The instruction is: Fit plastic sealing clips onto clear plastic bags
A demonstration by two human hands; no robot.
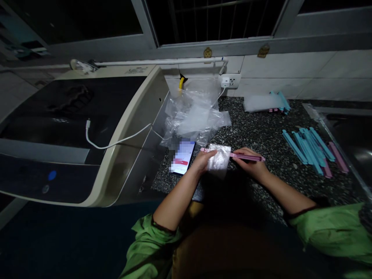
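Note:
My left hand (201,162) is closed on a small clear plastic bag (218,162), its thumb on the bag's upper left corner. A pink bag clip (248,156) runs along the top of the bag, its left end poking out by my left thumb. Its right part lies in my right hand (250,166), which pinches it between thumb and fingers. Whether the clip is fully closed over the bag's edge cannot be made out. Left of the bag lies a lit phone (183,157).
Behind the hands, more clear plastic bags (196,116) lie heaped. To the right are several blue clips (308,147) and pink clips (338,157). Clipped bags (260,104) rest near the wall. A washing machine (116,170) stands left; a sink edge (343,143) borders the right.

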